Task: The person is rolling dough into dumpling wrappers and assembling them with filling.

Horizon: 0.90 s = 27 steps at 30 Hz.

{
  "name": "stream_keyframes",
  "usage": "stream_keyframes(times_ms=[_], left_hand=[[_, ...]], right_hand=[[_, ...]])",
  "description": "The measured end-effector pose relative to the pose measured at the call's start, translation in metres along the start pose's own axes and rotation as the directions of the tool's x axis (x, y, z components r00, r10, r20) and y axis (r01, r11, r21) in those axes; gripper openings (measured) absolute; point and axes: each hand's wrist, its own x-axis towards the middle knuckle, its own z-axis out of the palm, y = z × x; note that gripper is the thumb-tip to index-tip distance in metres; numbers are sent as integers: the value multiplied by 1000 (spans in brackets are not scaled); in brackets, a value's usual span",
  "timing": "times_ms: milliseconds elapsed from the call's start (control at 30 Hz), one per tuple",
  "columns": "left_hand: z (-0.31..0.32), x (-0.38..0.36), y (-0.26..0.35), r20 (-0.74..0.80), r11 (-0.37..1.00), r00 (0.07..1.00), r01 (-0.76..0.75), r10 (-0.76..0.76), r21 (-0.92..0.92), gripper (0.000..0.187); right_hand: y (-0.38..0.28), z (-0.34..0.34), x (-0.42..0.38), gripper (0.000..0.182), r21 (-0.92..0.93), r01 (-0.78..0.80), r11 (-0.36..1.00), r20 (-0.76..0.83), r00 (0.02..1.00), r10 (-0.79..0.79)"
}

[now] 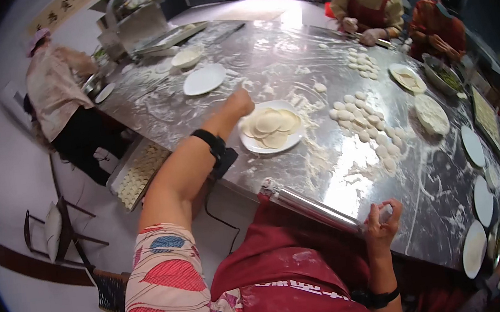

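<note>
Head view: L hand [240, 103] closed into a loose fist, resting at far-left rim of the plate [259, 147] w/ round dough wrappers [271, 127], mid tabletop [288, 59]. Wrappers lie flat and overlapping; no long axis. R hand [383, 222] at near tabletop edge, fingers curled round a small dough piece [385, 213]. Dough pieces [365, 123] in rows right of plate, axis running near-right.
</note>
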Motion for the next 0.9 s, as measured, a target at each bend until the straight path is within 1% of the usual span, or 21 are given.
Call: stream_keyframes(times_ms=[33,100,133,167,200,233,267,333,433,467,500,533,567,600,633,667,700,733,800,867,900], left_hand=[[5,0,-15,0,995,998,67,-67,68,30],[8,-29,-16,-87,954,951,298,-296,9,36],[7,-41,-23,-34,948,949,311,-313,-62,42],[11,-52,-28,-34,941,944,323,-328,-103,45],[7,-68,-27,11,929,938,345,-346,-138,42],[14,-77,-31,-51,948,951,296,-303,-119,29],[23,-77,-38,65,885,933,356,-353,-299,25],[38,-74,-47,312,652,879,477,-361,-589,17],[49,-75,-34,307,455,830,522,-466,-722,12],[58,-66,-52,192,700,950,312,-247,-643,12],[77,-50,-85,123,854,992,46,21,-518,12],[88,-49,-93,125,891,977,-101,173,-443,11],[97,-49,-101,125,892,939,-255,321,-373,10],[91,-55,-102,135,889,930,-273,341,-368,9],[80,-59,-98,140,885,921,-296,365,-360,8],[67,-66,-71,181,856,970,-50,165,-515,8],[54,-73,-42,214,735,976,175,-42,-655,8],[38,-84,-12,435,291,806,563,-403,-773,9],[39,-85,-8,458,197,807,551,-372,-811,10],[35,-90,-2,414,141,826,495,-383,-857,11],[45,-85,-10,423,89,848,471,-321,-877,12]], right_hand=[[6,2,1,22,9,19,1000,8,1000,-19],[28,-1,-1,21,-5,94,996,-2,996,-94],[35,0,-1,20,10,105,994,1,994,-105],[21,2,-2,20,68,23,997,-30,999,-22],[15,1,-2,20,58,34,998,-16,999,-33],[16,1,-2,20,73,30,997,-4,1000,-29],[17,1,-1,20,82,24,996,-1,1000,-24],[16,1,1,19,95,10,995,23,1000,-12],[7,5,3,19,77,27,997,11,1000,-28],[4,6,3,20,60,36,998,-2,999,-36],[20,6,8,20,-39,154,987,-12,988,-155],[37,-1,9,20,-154,257,954,-10,965,-261],[13,0,7,20,-28,57,998,38,998,-56],[17,0,6,20,-10,67,998,32,997,-67],[17,2,6,21,30,14,999,-1,1000,-14],[13,2,6,23,-9,52,999,8,999,-52],[8,3,7,23,31,57,998,6,998,-57],[11,3,10,23,-11,99,995,2,995,-99],[9,2,13,24,-79,127,989,21,992,-126],[9,3,18,24,-65,120,991,32,992,-118],[5,5,22,24,-63,127,990,11,992,-126]])
